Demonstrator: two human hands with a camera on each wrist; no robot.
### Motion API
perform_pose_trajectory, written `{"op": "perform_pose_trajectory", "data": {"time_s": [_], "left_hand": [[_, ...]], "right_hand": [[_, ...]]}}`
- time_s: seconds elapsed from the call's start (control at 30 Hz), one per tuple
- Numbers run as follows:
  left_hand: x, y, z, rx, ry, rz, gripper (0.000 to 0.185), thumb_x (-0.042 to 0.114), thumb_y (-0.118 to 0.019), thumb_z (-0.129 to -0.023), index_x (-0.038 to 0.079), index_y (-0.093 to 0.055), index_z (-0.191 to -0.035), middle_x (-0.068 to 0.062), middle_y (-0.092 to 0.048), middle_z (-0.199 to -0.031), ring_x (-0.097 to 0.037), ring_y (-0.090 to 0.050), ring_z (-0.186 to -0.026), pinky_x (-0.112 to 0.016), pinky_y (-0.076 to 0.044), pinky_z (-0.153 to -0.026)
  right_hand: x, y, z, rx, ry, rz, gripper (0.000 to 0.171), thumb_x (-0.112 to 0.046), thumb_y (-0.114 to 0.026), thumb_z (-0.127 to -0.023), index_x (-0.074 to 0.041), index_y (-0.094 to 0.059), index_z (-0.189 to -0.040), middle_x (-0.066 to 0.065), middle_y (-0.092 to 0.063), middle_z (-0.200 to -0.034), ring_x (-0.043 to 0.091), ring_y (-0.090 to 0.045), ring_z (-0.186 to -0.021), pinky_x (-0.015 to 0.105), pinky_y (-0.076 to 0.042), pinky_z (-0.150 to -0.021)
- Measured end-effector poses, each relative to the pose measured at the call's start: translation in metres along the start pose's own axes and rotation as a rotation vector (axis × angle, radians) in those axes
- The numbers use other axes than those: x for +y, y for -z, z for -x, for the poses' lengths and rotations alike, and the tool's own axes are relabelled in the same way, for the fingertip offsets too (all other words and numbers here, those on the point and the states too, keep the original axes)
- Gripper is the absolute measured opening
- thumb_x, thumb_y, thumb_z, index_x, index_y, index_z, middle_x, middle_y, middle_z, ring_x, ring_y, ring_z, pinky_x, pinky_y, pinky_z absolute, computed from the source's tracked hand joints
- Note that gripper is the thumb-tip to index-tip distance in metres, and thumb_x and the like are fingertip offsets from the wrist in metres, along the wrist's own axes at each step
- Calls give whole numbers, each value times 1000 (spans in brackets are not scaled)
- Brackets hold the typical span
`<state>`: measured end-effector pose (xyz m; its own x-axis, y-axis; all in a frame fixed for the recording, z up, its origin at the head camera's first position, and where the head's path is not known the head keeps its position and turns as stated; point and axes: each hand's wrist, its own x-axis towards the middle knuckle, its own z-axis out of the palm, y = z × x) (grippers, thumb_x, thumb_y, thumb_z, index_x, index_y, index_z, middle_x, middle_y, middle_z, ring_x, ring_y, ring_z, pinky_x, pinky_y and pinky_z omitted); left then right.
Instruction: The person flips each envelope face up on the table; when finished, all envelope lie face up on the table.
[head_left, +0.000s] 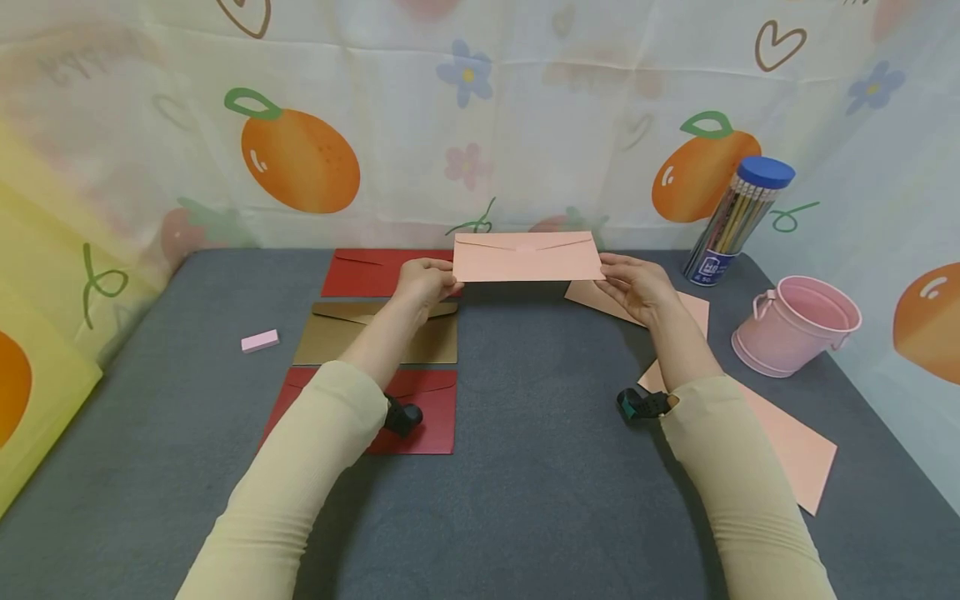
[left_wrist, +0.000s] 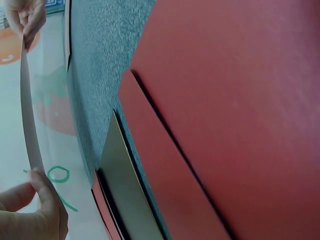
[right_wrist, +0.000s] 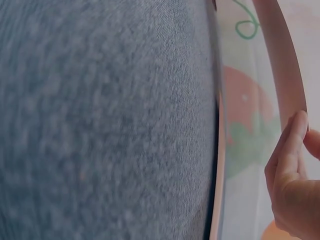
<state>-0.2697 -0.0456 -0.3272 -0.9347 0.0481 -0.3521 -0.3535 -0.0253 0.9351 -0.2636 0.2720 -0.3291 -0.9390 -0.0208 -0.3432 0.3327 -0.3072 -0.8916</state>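
Both hands hold a pink envelope upright above the far middle of the grey table. My left hand pinches its left end, my right hand its right end. The left wrist view shows the envelope edge-on, with my left hand at one end and the right hand at the other. The right wrist view shows the envelope as a curved pink strip, gripped by my right hand.
Red envelopes and a brown one lie at left, more pink envelopes at right. A small pink eraser sits far left. A pencil tube and pink bucket stand at right.
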Motion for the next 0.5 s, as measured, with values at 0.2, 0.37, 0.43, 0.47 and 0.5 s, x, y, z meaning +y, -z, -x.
{"op": "perform_pose_trajectory", "data": {"time_s": [0.2,0.37,0.43,0.47,0.5], "left_hand": [[2,15,2,-144,44,-70,64,-2,-56,-95,7,-31,-153,-20,-41,-152,-15,-68,-91,-19,-57,-90],[2,33,3,-311,80,-87,84,-3,-57,-94,22,-11,-160,-20,-43,-145,-13,-69,-84,-28,-57,-98],[2,39,4,-380,77,-113,90,-5,-57,-93,26,-5,-160,-18,-55,-126,-15,-70,-84,-31,-56,-99],[2,42,5,-414,73,-134,92,-6,-57,-93,27,-3,-160,-15,-61,-114,-16,-70,-83,-32,-57,-98],[2,45,6,-445,70,-153,94,-7,-57,-92,29,-2,-160,-11,-63,-101,-17,-71,-83,-33,-58,-97]], "right_hand": [[-1,7,2,-63,-42,144,62,2,-56,-96,-10,-34,-154,11,-36,-150,10,-59,-98,17,-58,-80],[-2,17,8,-214,-54,278,70,1,-52,-98,-15,-20,-159,12,-5,-165,8,-58,-93,19,-57,-83],[-3,20,11,-270,-49,331,74,2,-54,-97,-17,-18,-159,14,-21,-158,8,-59,-88,21,-58,-84],[-4,22,13,-295,-48,354,77,4,-55,-96,-19,-17,-159,14,-33,-150,8,-60,-86,22,-58,-83],[-4,23,14,-325,-45,381,80,4,-56,-95,-20,-16,-159,11,-44,-139,8,-61,-84,23,-59,-83]]}}
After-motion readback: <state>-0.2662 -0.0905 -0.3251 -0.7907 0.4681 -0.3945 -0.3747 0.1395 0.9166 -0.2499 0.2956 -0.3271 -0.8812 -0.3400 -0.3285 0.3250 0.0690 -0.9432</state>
